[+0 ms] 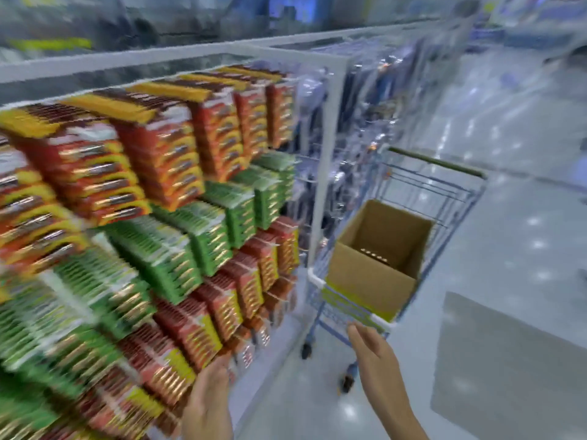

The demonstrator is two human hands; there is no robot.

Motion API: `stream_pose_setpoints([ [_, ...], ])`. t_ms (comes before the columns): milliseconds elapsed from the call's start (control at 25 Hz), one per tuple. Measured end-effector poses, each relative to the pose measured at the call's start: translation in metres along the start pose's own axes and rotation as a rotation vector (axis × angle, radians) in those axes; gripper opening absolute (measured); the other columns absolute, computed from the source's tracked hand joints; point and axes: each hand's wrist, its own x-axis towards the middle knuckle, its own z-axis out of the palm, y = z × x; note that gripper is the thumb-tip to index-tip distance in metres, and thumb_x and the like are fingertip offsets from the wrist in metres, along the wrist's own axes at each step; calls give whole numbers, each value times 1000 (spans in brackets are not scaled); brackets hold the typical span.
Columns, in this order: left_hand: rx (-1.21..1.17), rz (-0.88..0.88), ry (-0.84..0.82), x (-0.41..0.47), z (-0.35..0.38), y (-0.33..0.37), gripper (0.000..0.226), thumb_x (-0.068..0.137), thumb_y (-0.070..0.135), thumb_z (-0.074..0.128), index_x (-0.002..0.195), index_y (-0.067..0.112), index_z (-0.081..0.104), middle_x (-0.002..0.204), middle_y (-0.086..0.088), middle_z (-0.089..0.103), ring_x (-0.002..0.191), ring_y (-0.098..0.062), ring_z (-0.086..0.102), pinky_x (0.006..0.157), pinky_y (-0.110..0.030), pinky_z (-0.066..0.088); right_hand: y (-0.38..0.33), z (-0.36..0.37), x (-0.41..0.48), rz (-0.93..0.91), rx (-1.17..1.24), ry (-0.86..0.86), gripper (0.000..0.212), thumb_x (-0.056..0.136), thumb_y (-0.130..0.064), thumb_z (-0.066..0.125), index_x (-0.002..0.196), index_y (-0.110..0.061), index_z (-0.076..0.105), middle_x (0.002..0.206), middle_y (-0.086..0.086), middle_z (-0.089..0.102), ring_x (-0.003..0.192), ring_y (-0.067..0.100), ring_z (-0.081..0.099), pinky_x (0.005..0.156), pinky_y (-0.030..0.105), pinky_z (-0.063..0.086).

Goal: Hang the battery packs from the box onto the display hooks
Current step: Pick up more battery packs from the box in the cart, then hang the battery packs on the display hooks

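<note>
Now | box [365,281] in cart [451,198]: battery packs [375,255] | left hand [208,403], right hand [373,349]: fingers straight, empty

One cardboard box [365,274] and one shopping cart [460,198] are showing. Two hands are reaching in, one left hand [208,401] and one right hand [370,350]. One grey mat [508,369] is lying flat. The hanging battery packs [158,160] are blurring past any count.

Open cardboard box [365,274] stands in cart [444,164] beside hanging battery packs [158,160]
</note>
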Motion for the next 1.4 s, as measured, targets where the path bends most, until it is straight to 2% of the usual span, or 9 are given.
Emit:
stream_pose_setpoints([
  [80, -13, -36, -96, 9, 48, -9, 17, 98, -12, 56, 108, -10, 69, 94, 9, 81, 82, 13, 67, 81, -3, 47, 16, -46, 26, 26, 28, 114, 11, 102, -29, 61, 104, -27, 72, 105, -9, 74, 102, 7, 65, 83, 18, 44],
  [160, 3, -106, -173, 14, 98, -4, 21, 103, 1, 56, 121, -1, 68, 115, -10, 75, 86, 15, 65, 80, -2, 46, 29, -89, 48, 62, 74, 193, 11, 102, -26, 62, 103, -25, 73, 102, -11, 74, 100, 6, 66, 75, 9, 44],
  [280, 45, -151, -211, 17, 171, 0, 35, 102, -5, 53, 100, 18, 79, 79, 14, 77, 72, 18, 64, 72, -3, 47, 50, -142, 73, 147, 118, 272, 9, 101, -25, 63, 98, -26, 72, 98, -18, 71, 96, -4, 62, 78, 18, 44],
  [360, 61, -202, -280, 19, 215, 5, 42, 102, -11, 49, 100, 16, 81, 62, 19, 72, 64, 14, 64, 82, -11, 50, 62, -167, 86, 208, 156, 331, 7, 99, -25, 66, 99, -25, 73, 100, -11, 72, 100, 10, 66, 89, 29, 45],
  [520, 139, -208, -273, 18, 275, 6, 19, 102, 10, 61, 99, 22, 74, 86, 29, 75, 111, -26, 69, 98, -38, 50, 78, -199, 118, 307, 181, 380, 10, 99, -28, 66, 103, -21, 73, 107, 0, 73, 108, 21, 65, 93, 34, 45],
  [640, 159, -245, -295, 31, 312, 14, 15, 104, 23, 61, 99, 29, 74, 103, 20, 75, 117, -32, 64, 106, -53, 45, 80, -207, 150, 344, 198, 414, 11, 99, -26, 66, 104, -19, 73, 106, 3, 73, 109, 23, 65, 96, 39, 48],
  [800, 166, -264, -376, 74, 367, 22, 15, 106, 32, 56, 108, 31, 71, 121, 8, 69, 119, -25, 60, 108, -50, 45, 76, -207, 214, 381, 216, 437, 14, 99, -27, 65, 107, -18, 73, 111, 5, 72, 110, 25, 63, 102, 43, 47],
  [1160, 256, -250, -569, 199, 506, 29, 24, 110, 35, 45, 124, 33, 64, 126, 17, 63, 119, -8, 58, 108, -39, 47, 29, -202, 367, 429, 135, 428, 12, 100, -29, 64, 101, -21, 73, 108, -2, 74, 107, 18, 65, 98, 40, 48],
  [1400, 348, -301, -564, 250, 561, 20, 26, 110, 35, 46, 124, 31, 67, 127, 14, 64, 119, -12, 60, 107, -41, 49, 13, -201, 440, 477, 73, 361, 14, 102, -29, 60, 101, -21, 71, 100, -7, 71, 100, 8, 64, 76, 23, 47],
])
